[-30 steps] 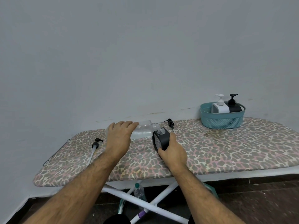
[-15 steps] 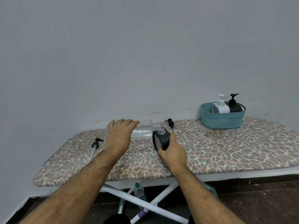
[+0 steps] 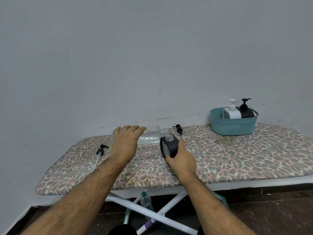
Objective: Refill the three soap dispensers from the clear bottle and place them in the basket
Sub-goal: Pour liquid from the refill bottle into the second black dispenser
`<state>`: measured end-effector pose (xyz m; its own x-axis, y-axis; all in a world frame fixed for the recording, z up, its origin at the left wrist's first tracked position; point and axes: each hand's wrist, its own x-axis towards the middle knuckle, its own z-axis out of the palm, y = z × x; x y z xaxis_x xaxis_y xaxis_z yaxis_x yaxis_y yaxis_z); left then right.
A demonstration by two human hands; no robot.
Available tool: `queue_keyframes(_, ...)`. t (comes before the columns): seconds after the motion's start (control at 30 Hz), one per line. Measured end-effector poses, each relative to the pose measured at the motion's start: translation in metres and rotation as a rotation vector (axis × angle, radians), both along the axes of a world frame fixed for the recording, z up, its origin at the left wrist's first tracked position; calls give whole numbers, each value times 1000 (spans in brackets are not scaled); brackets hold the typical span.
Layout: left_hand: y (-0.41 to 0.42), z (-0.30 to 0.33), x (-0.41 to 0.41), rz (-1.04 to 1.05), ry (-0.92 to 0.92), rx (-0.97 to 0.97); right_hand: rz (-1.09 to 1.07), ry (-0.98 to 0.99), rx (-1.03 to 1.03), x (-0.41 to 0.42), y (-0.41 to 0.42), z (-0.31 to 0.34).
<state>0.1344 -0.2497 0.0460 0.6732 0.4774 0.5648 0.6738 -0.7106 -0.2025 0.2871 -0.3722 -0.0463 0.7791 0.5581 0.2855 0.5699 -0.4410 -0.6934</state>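
My left hand (image 3: 126,143) grips the clear bottle (image 3: 150,135), tipped almost level with its mouth over the open neck of a black dispenser (image 3: 169,146). That dispenser stands on the ironing board (image 3: 237,160), and my right hand (image 3: 181,160) grips its lower body. Clear liquid lies in the bottle. One black pump head (image 3: 178,129) lies just behind the dispenser. At the board's right end, a teal basket (image 3: 234,128) holds a white dispenser (image 3: 231,111) and a black dispenser (image 3: 245,111), both with pumps on.
Another black pump with a tube (image 3: 100,152) lies on the board's left part. The wall runs close behind the board. Under the board, between its white legs, stands a plastic bottle (image 3: 145,200) on the dark floor.
The clear bottle has risen slightly at its base end, tipping more toward the dispenser's neck. Both hands otherwise hold their places.
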Motion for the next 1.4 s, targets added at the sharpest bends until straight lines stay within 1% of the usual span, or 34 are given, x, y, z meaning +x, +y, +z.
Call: queue_keyframes(1.4, 2, 0, 1, -10, -5, -3, 4, 5, 0, -1, -2, 2)
